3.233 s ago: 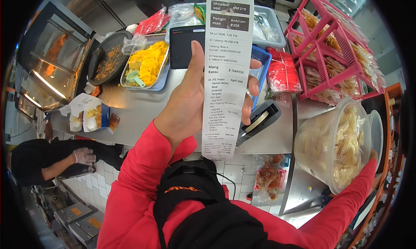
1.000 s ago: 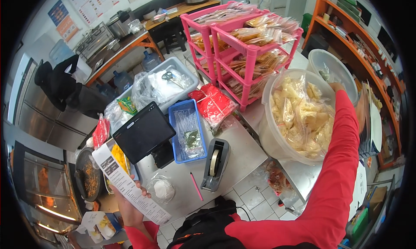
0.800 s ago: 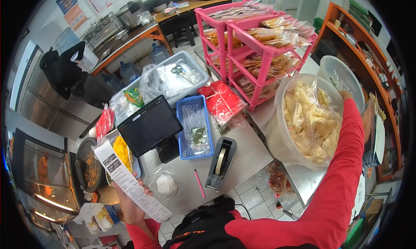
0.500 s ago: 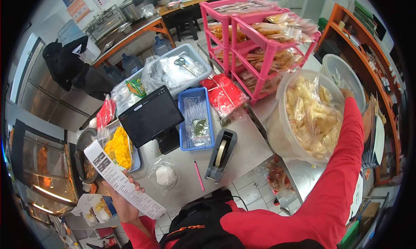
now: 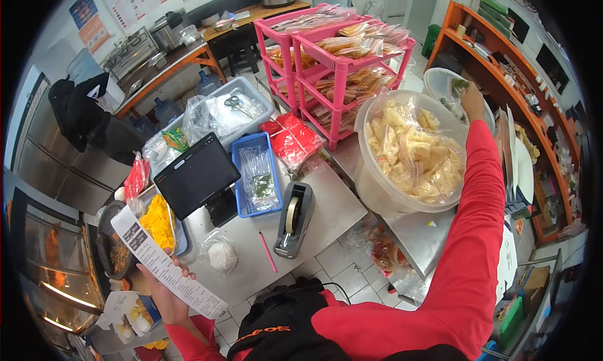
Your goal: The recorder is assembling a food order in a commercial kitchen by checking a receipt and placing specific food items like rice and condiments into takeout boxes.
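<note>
My left hand [image 5: 164,293] grips a long printed paper receipt [image 5: 179,284], held slantwise over the table's left part. At the right, my right arm reaches far out. My right hand [image 5: 472,103] is at the round translucent tub [image 5: 433,78], its fingers closed on a small clear packet with something green inside [image 5: 460,86]. More such packets lie in that tub. Closer to me, a larger translucent tub [image 5: 367,184] is full of clear bags of pale yellow pieces [image 5: 414,150]. Below my left hand's receipt, a clear-wrapped white round item [image 5: 221,255] lies on the steel table.
Pink tiered racks [image 5: 342,66] of packets stand behind the tubs. On the steel table [image 5: 333,210] are a tape dispenser [image 5: 294,220], pink pen [image 5: 268,253], black tablet [image 5: 198,176] and blue basket [image 5: 279,172]. A person in dark clothing [image 5: 78,110] stands far left.
My right hand has reached farther into the small tub and now shows a green-filled packet at its fingers. The view has shifted, moving the scene leftward. My left hand still holds the receipt.
</note>
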### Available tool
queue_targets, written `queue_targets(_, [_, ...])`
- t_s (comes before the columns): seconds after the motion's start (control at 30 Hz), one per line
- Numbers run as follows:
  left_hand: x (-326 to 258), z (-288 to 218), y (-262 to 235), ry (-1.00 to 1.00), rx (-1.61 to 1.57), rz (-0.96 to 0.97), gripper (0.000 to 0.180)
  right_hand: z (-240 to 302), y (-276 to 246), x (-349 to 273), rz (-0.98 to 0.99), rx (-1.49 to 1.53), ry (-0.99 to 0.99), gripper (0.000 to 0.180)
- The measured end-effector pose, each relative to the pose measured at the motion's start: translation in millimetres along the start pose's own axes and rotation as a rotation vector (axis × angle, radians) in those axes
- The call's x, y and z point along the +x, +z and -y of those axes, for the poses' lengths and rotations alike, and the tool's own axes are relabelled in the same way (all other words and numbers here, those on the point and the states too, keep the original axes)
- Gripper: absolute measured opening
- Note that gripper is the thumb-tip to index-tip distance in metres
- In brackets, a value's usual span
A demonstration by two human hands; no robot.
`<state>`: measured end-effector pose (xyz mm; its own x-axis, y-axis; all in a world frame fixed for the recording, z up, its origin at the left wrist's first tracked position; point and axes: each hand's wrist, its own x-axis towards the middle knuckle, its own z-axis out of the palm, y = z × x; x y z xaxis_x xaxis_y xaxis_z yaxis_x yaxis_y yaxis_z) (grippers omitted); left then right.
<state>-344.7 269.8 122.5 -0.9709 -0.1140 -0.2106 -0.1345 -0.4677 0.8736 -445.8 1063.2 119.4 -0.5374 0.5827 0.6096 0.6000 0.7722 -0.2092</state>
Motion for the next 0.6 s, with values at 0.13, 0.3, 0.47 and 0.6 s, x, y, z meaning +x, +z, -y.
queue_targets(0.13, [-3.3, 0.2, -4.4, -0.013, -0.049, 0.025, 0.066, -34.1, -4.3, 25.1, -0.051, 0.071, -0.124, 0.026])
queue_targets(0.3, [-14.3, -1.6, -5.4, 0.000, -0.057, 0.032, 0.066, 11.0, -29.3, -1.8, 0.130, 0.556, 0.119, 0.024])
queue_targets(0.47, [-19.9, -1.3, 0.4, 0.000, -0.070, 0.095, 0.066, -3.7, -38.9, -9.0, 0.023, 0.210, -0.135, 0.024])
queue_targets(0.6, [-30.6, -0.6, -2.7, 0.006, -0.080, 0.111, 0.067, 18.7, -54.9, -27.9, 0.130, 0.336, 0.096, 0.031])
